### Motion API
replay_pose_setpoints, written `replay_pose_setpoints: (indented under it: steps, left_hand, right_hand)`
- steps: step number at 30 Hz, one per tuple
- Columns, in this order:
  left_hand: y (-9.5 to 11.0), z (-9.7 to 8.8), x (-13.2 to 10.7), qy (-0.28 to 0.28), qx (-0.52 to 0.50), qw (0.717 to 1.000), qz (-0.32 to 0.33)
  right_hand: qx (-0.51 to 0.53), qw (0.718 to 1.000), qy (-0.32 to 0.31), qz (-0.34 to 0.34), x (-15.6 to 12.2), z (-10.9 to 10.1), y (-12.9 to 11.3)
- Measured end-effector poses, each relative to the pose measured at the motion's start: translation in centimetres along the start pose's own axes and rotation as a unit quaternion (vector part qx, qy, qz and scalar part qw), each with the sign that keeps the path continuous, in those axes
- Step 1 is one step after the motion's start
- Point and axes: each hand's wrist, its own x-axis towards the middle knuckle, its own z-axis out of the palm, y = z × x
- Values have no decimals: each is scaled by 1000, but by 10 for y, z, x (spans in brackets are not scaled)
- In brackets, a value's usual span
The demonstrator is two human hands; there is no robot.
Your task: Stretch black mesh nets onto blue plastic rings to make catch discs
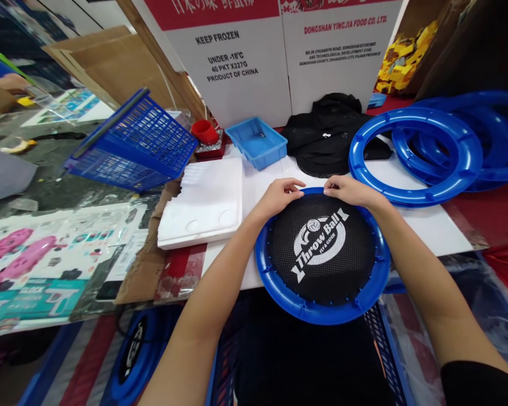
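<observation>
A round throw-and-catch disc lies in front of me, with a blue plastic ring [277, 289] and a black mesh [342, 270] printed "Throw Ball". It rests partly over the table's near edge. At its far rim, my left hand [279, 197] is closed, fingertips pinching the mesh edge against the ring. Just to the right, my right hand [349, 190] pinches the same rim, with a small gap between the hands. Small pegs show along the ring's near side. A bare blue ring [415, 197] lies beyond my right forearm.
More blue rings [497, 169] are stacked at the right. Behind the disc lie a black cloth pile [325, 138], a light blue tray [260, 148] and a white foam slab [209, 197]. A tilted blue basket [139, 144] stands left. White cartons [254, 96] wall the back.
</observation>
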Motion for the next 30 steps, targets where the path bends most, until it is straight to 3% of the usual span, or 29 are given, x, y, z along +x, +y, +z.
replay_pose_setpoints:
  steps: [5,10,16,20,23,27,30]
  left_hand:
    - [7,-1,-3,10,75,997,19]
    - [16,2,-8,14,161,984,74]
    - [8,-2,-4,-5,63,998,13]
    - [4,-3,-1,-22,59,998,10]
    - [5,-4,-1,-32,58,998,12]
    - [8,-6,-4,-52,19,998,-5]
    - [8,-6,-5,-58,3,998,-10]
  right_hand:
    - [-54,998,22,-4,-1,4,-5]
    - [-56,998,-8,9,-5,-1,-8]
    - [-49,998,-46,10,-8,-6,-5]
    - [-39,999,-17,2,-7,-2,-6]
    - [-12,999,29,-38,-7,4,-14]
    - [-3,993,-2,-122,-6,11,-22]
    - [12,993,3,-120,-5,15,-23]
